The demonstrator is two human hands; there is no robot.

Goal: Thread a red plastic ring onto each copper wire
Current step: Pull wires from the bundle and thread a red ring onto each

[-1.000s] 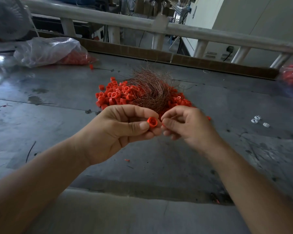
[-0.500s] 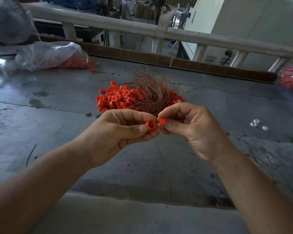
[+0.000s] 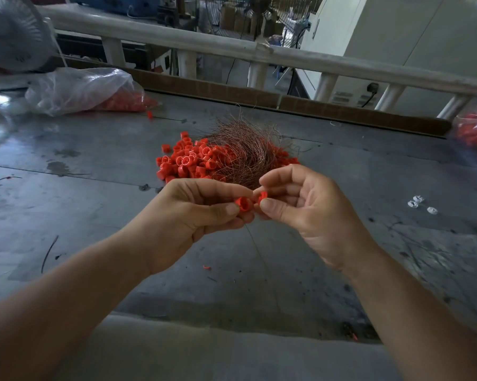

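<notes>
- Red plastic ring point(image 3: 243, 204) is pinched between the thumb and forefinger of the left hand point(image 3: 188, 224), held up above the table with its open end turned toward the camera.
- A second ring point(image 3: 262, 196) is just beside it, touching or nearly so, pinched by the thumb and fingertips of the right hand point(image 3: 311, 215); that hand's other fingers are curled in.
- A single thin wire point(image 3: 255, 250) hangs down from where the two hands meet. It seems to pass through one of the rings, though the fingers hide which.
- Behind the hands lies the tangle of copper wires point(image 3: 245, 149), resting on and partly over a pile of loose rings point(image 3: 185, 162) (all the same red).
- Both lie on a grey table point(image 3: 94, 149), scuffed and stained.
- Three small white pieces point(image 3: 420, 203) lie on the table, well apart from the right hand.
- At the far left a clear plastic bag point(image 3: 80, 89) holds more red pieces; another bag point(image 3: 476, 133) shows at the right edge.
- A cardboard strip point(image 3: 210, 89) lines the far side of the table, with a pale railing point(image 3: 232, 48) behind it and a fan point(image 3: 9, 31) at the upper left.
</notes>
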